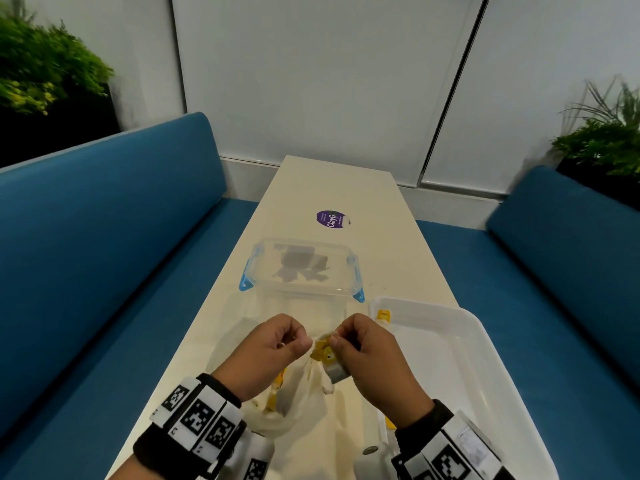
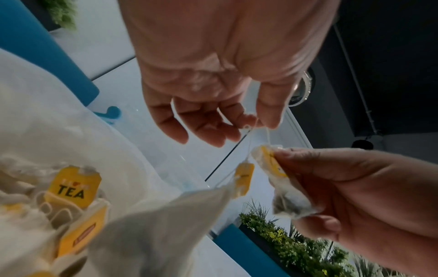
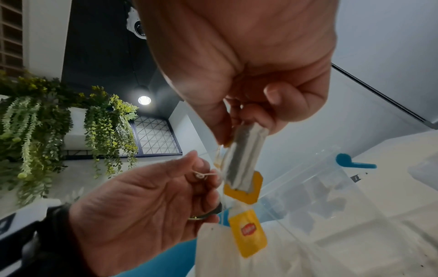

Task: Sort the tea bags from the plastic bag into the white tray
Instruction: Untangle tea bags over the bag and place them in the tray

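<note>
left hand (image 1: 273, 344) pinches tea bag string (image 2: 249, 131) | right hand (image 1: 370, 351) grips tea bag (image 2: 279, 187) above plastic bag (image 1: 294, 393) on table (image 1: 339, 192) | white tray (image 1: 485, 341) near right, one tea bag's yellow tag (image 1: 383, 315) at far-left corner

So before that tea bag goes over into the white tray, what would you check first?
1. Right hand grips the tea bag: ok.
2. Left hand pinches the string: ok.
3. String free of the other bags: not ok; a second yellow tag hangs from the strings, so they look tangled.
4. White tray is beside the right hand with bare floor: ok.
5. Plastic bag lies steady on the table: cannot tell.
</note>
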Available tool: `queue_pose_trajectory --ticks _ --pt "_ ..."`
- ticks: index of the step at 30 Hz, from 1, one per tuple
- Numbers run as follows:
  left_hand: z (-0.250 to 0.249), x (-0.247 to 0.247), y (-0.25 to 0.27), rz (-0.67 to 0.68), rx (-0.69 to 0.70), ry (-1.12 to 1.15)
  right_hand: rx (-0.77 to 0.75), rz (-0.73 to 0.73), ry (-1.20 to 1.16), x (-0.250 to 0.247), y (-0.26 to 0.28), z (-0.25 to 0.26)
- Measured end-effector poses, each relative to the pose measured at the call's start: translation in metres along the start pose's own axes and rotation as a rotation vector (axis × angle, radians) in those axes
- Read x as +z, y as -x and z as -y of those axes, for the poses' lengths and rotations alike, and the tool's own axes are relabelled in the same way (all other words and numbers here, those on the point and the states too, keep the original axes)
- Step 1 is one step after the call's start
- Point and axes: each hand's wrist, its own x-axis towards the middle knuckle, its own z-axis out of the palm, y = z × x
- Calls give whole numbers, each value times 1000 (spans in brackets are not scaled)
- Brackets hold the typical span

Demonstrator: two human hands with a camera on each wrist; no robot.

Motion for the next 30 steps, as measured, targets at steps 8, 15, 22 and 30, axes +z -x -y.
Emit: queue_pose_trajectory --ticks 8,15,22,30 --pt "11 -12 0 70 -31 232 76 -40 -177 6 -7 2" --pt "9 -11 -1 -51 88 417 143 -9 -311 13 -13 4" --pt "13 -10 -2 -48 92 176 213 102 -425 15 -13 14" --pt "5 -9 -1 -122 74 175 211 153 -526 11 -13 18"
